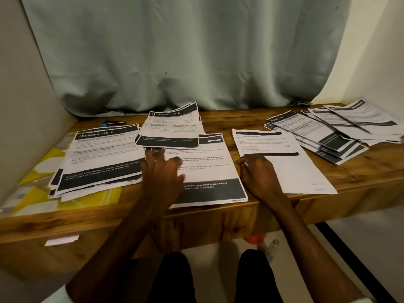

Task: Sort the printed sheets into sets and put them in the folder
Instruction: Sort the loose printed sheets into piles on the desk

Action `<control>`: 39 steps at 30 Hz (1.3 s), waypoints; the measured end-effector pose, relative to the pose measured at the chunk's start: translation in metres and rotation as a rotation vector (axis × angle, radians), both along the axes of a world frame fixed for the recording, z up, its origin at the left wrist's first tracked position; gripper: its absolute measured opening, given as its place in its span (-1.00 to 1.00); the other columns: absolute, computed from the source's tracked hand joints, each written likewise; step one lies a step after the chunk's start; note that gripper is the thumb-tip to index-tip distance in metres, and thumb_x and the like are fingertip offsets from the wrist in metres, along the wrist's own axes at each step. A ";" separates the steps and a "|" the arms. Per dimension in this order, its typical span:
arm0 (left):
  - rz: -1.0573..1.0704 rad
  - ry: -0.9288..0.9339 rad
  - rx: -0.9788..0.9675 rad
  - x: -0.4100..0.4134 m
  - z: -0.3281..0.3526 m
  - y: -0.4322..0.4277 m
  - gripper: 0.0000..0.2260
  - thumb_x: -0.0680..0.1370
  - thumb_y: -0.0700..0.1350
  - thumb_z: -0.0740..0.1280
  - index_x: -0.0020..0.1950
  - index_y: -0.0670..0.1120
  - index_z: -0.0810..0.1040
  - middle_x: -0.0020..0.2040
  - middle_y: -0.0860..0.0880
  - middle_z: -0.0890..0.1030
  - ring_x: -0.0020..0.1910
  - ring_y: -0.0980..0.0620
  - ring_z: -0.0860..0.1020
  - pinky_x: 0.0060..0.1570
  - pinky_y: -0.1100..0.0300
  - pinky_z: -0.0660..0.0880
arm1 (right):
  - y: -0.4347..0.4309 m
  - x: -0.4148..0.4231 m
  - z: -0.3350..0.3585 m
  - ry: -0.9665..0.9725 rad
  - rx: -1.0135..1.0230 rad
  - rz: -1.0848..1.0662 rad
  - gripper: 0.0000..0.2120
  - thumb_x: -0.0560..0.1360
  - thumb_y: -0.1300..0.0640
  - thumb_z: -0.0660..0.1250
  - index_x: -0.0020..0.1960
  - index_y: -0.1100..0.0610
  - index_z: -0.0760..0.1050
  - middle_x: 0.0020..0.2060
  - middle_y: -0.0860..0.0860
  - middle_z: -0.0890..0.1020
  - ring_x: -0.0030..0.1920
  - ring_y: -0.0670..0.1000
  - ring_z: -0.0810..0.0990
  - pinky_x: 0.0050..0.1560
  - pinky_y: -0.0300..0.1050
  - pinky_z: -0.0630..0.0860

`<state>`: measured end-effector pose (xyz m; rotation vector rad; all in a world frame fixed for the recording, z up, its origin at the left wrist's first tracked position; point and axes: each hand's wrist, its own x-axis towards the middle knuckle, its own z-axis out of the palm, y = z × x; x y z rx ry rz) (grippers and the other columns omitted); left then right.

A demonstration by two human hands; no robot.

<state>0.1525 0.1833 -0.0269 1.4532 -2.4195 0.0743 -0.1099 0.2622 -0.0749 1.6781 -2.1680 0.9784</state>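
Note:
Printed sheets lie in several groups on the wooden desk (360, 180). A left pile headed "DRESSING TABLE" (102, 158) rests on a yellow folder (50, 158). A small stack (172, 127) sits behind a middle sheet (209, 171). My left hand (161, 171) lies on that middle sheet, fingers spread, fingertips at the small stack's front edge. My right hand (258, 173) rests beside a mostly white sheet (282, 158) and grips a pen. A loose spread of sheets (336, 132) lies at the far right.
A pale green curtain (185, 51) hangs behind the desk. A blue and black stapler-like object (112, 123) lies at the back left. A pen (352, 124) lies across the right spread. A white label (62, 240) sticks to the desk front. Bottles (270, 248) stand on the floor below.

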 end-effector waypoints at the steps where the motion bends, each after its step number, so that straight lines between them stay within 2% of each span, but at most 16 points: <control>1: -0.041 -0.001 0.020 -0.007 0.000 0.001 -0.61 0.59 0.11 0.38 0.40 0.10 0.50 0.55 -0.10 0.32 0.54 -0.21 0.15 0.46 -0.12 0.20 | 0.000 0.000 0.001 -0.005 0.006 -0.003 -0.87 0.56 0.20 0.36 0.07 0.15 0.66 0.05 0.09 0.71 0.04 0.11 0.65 0.09 -0.06 0.54; 3: -0.124 0.013 0.064 -0.024 0.003 0.004 -0.67 0.59 0.07 0.38 0.35 0.09 0.52 0.51 -0.07 0.39 0.53 -0.16 0.19 0.46 -0.09 0.20 | 0.002 0.001 0.001 -0.029 0.019 -0.004 -0.87 0.58 0.15 0.34 0.08 0.13 0.63 0.06 0.09 0.69 0.07 0.10 0.63 0.10 -0.04 0.54; 7: -0.295 0.052 0.020 -0.063 0.015 0.018 -0.75 0.60 -0.02 0.39 0.26 -0.02 0.61 0.36 -0.08 0.56 0.39 -0.12 0.39 0.33 -0.01 0.38 | 0.007 0.006 0.007 -0.116 -0.039 -0.036 -0.80 0.64 0.07 0.26 0.08 0.11 0.63 0.05 0.06 0.70 0.05 0.06 0.64 0.08 -0.09 0.55; 10: -0.404 0.108 -0.074 -0.095 0.022 0.028 -0.84 0.60 -0.09 0.37 0.15 -0.07 0.65 0.22 -0.10 0.63 0.28 -0.11 0.49 0.20 0.02 0.47 | 0.011 0.010 0.012 -0.190 -0.175 -0.077 -0.81 0.61 0.14 0.31 0.16 0.13 0.65 0.12 0.05 0.70 0.11 0.03 0.64 0.16 -0.12 0.55; 13: -0.452 0.106 -0.129 -0.132 0.029 0.030 -0.84 0.58 -0.12 0.35 0.13 -0.08 0.66 0.17 -0.11 0.64 0.23 -0.11 0.52 0.11 0.03 0.50 | 0.012 0.003 0.015 -0.286 -0.253 -0.068 -0.84 0.58 0.20 0.34 0.11 0.13 0.66 0.04 0.02 0.72 0.03 -0.03 0.65 0.11 -0.09 0.62; 17: -0.512 0.008 -0.169 -0.180 0.033 0.020 -0.80 0.58 -0.12 0.38 0.19 -0.07 0.64 0.17 -0.09 0.64 0.24 -0.09 0.52 0.10 0.07 0.49 | 0.010 -0.029 0.029 -0.314 -0.220 -0.138 -0.86 0.53 0.29 0.40 0.05 0.15 0.68 -0.01 0.02 0.72 -0.04 -0.10 0.60 0.04 -0.25 0.53; 21: -0.586 -0.043 -0.103 -0.223 0.034 -0.002 -0.83 0.57 -0.14 0.39 0.16 -0.10 0.62 0.15 -0.10 0.63 0.15 -0.07 0.54 0.08 0.07 0.55 | 0.012 -0.091 0.046 -0.283 -0.159 -0.203 -0.79 0.50 0.37 0.40 0.07 0.15 0.69 0.05 0.04 0.72 0.05 -0.02 0.65 0.09 -0.15 0.60; 23: -0.641 -0.020 -0.065 -0.246 0.031 -0.016 -0.84 0.59 -0.15 0.36 0.15 -0.11 0.61 0.16 -0.13 0.62 0.15 -0.09 0.53 0.07 0.05 0.55 | 0.013 -0.127 0.052 -0.256 -0.079 -0.287 -0.74 0.49 0.37 0.43 0.13 0.15 0.66 0.15 0.07 0.68 0.16 0.05 0.63 0.11 -0.08 0.60; 25: -0.688 0.004 -0.034 -0.268 0.025 -0.027 -0.79 0.63 -0.11 0.32 0.23 -0.13 0.57 0.25 -0.16 0.57 0.23 -0.11 0.50 0.15 0.02 0.52 | 0.016 -0.160 0.057 -0.236 0.011 -0.368 -0.66 0.47 0.33 0.48 0.21 0.12 0.62 0.22 0.09 0.64 0.23 0.09 0.58 0.19 -0.03 0.54; 28: -0.782 0.041 -0.022 -0.300 0.018 -0.034 -0.69 0.67 -0.04 0.27 0.37 -0.15 0.49 0.40 -0.16 0.49 0.39 -0.12 0.41 0.33 0.03 0.37 | 0.023 -0.198 0.060 -0.235 0.115 -0.402 -0.54 0.43 0.10 0.59 0.28 0.06 0.55 0.25 0.09 0.60 0.26 0.13 0.53 0.26 0.06 0.52; 30: -0.866 0.029 -0.026 -0.324 0.015 -0.035 -0.65 0.69 -0.03 0.24 0.41 -0.17 0.46 0.44 -0.15 0.46 0.44 -0.12 0.36 0.42 0.03 0.28 | 0.025 -0.215 0.060 -0.218 0.223 -0.418 -0.43 0.39 -0.04 0.61 0.33 0.03 0.51 0.26 0.09 0.59 0.23 0.13 0.54 0.21 0.11 0.56; 32: -0.942 0.013 -0.016 -0.345 0.011 -0.035 -0.65 0.70 -0.04 0.21 0.43 -0.17 0.44 0.46 -0.15 0.43 0.43 -0.11 0.35 0.43 -0.03 0.31 | 0.023 -0.223 0.057 -0.205 0.316 -0.418 -0.38 0.39 -0.02 0.61 0.38 0.04 0.48 0.29 0.12 0.58 0.24 0.16 0.55 0.22 0.09 0.56; 34: -1.020 -0.009 0.003 -0.361 0.004 -0.034 -0.66 0.70 -0.06 0.20 0.45 -0.16 0.43 0.46 -0.15 0.42 0.41 -0.10 0.35 0.38 -0.04 0.38 | 0.020 -0.227 0.052 -0.188 0.321 -0.395 -0.37 0.40 0.04 0.60 0.40 0.09 0.47 0.30 0.14 0.58 0.26 0.18 0.55 0.24 0.07 0.54; 36: -1.089 -0.036 0.013 -0.368 -0.005 -0.034 -0.64 0.71 -0.06 0.18 0.48 -0.14 0.41 0.48 -0.15 0.41 0.43 -0.11 0.34 0.38 -0.03 0.37 | 0.015 -0.228 0.046 -0.184 0.304 -0.370 -0.41 0.43 0.08 0.57 0.41 0.11 0.47 0.29 0.13 0.60 0.27 0.19 0.56 0.25 0.06 0.52; 39: -1.086 -0.044 0.038 -0.368 -0.017 -0.039 -0.60 0.72 0.00 0.15 0.53 -0.12 0.33 0.50 -0.14 0.40 0.43 -0.12 0.36 0.39 -0.02 0.36 | 0.007 -0.227 0.040 -0.176 0.312 -0.358 -0.49 0.49 0.09 0.52 0.39 0.13 0.49 0.22 0.13 0.65 0.21 0.19 0.61 0.18 0.05 0.55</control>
